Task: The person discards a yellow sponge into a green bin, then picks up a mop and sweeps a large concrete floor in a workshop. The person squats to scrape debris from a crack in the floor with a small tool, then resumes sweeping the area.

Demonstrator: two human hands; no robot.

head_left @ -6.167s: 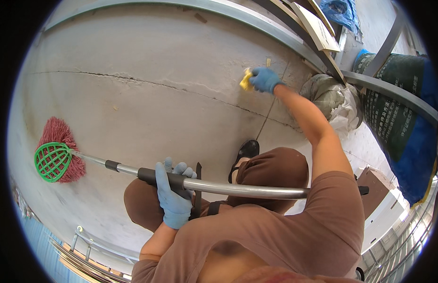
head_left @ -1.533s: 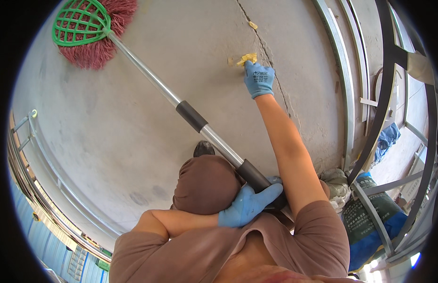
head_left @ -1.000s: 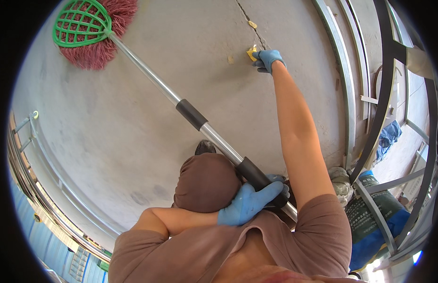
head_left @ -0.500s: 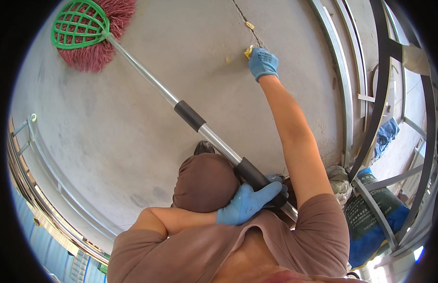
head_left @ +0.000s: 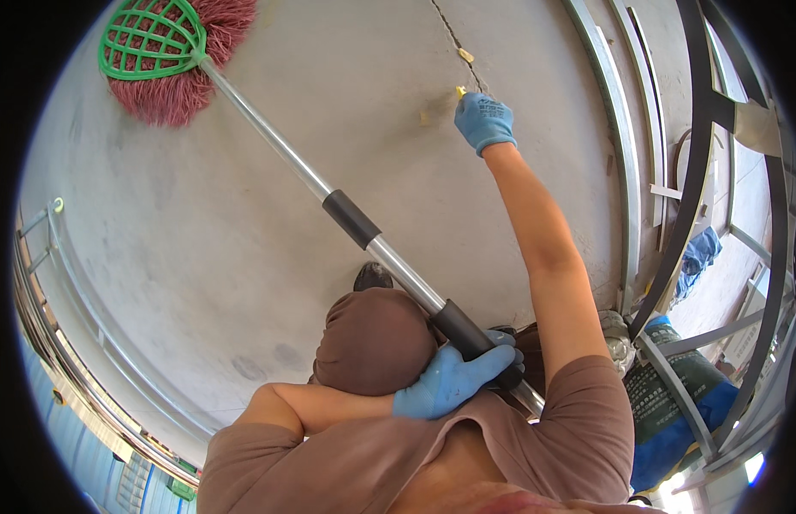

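My left hand (head_left: 449,379), in a blue glove, is wrapped round the black grip of a long duster mop (head_left: 282,150) that slants across my lap. The mop's green cage and pink-red fringe lie at the far left on the floor. Stretched out ahead, my right hand (head_left: 485,122), also blue-gloved, is closed on a small yellow piece (head_left: 460,91) whose kind I cannot make out. It is low over the floor beside a dark crack (head_left: 449,30). A pale yellow scrap (head_left: 465,56) rests on that crack, just beyond my fingers.
Long metal profiles (head_left: 616,128) lie along the right, beside a dark curved metal frame (head_left: 702,171). A blue cloth (head_left: 699,257) and a dark green and blue sack (head_left: 672,394) are near it. Metal rails (head_left: 89,300) run along the left. My bent knee (head_left: 376,343) is in front of me.
The whole view has shifted slightly. My right hand has turned a little, and less of the yellow piece shows past its fingers. My left hand keeps its hold on the mop.
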